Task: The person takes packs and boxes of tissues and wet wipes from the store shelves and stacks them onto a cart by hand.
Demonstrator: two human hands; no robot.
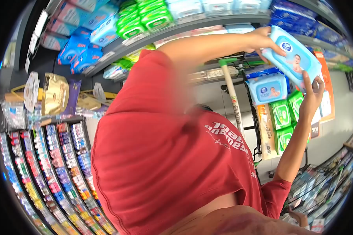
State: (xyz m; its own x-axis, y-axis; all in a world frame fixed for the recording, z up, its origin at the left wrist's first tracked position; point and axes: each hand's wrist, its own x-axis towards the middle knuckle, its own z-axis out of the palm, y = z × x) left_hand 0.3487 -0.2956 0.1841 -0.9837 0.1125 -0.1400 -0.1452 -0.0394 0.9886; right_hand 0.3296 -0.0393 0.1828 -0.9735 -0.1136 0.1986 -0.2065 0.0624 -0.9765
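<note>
A light blue pack of wet wipes [296,53], printed with a baby picture and a round dark blue logo, is held up and tilted in front of the shelf. My left hand [262,41] grips its upper left end, thumb across the front. At its lower right edge, the fingers of my right hand [313,90] press against the pack. Below it, a similar light blue wipes pack [267,89] lies on a stack with several green packs [281,114].
Shelves hold green packs [145,17] and dark blue packs [292,19]. Gold pouches [55,94] hang at the left, above rows of small goods [59,160]. A pale pole [232,98] stands beside the stack. Part of another person [298,217] shows at lower right.
</note>
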